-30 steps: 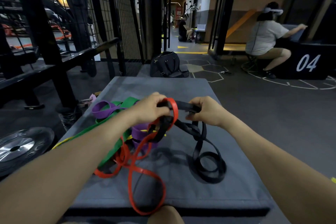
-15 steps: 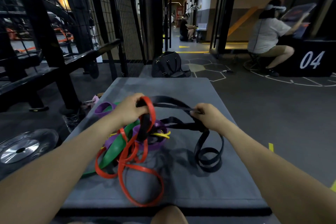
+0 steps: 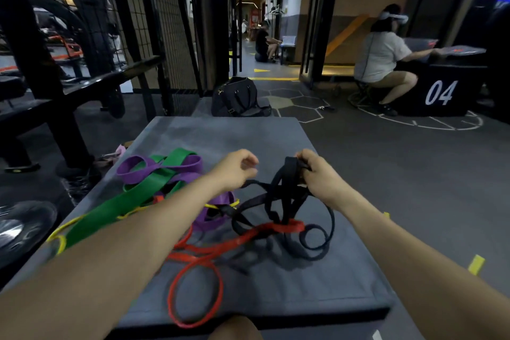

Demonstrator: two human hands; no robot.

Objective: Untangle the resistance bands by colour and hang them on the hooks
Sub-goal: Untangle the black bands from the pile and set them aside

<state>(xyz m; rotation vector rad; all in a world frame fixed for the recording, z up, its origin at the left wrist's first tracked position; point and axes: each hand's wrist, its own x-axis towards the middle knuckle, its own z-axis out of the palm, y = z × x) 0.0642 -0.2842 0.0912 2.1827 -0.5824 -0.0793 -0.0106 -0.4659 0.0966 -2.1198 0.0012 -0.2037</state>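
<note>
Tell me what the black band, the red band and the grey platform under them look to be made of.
Black band: likely matte rubber or latex; it droops in limp flat loops from the right hand.
Red band: probably latex, slightly glossy; a thin flat strip curling freely.
Grey platform: seemingly padded vinyl or fabric cover, dull finish, soft rounded edge.

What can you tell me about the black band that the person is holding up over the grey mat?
The black band is a flat, matte strap, rubbery by the look of it, folded into several loops. The right hand grips a bunch of its loops and lifts them; the rest hangs down and coils on the grey mat. The red band is still caught around its hanging strands, and one strand runs left towards the purple band. The left hand is not clearly holding it.
</note>
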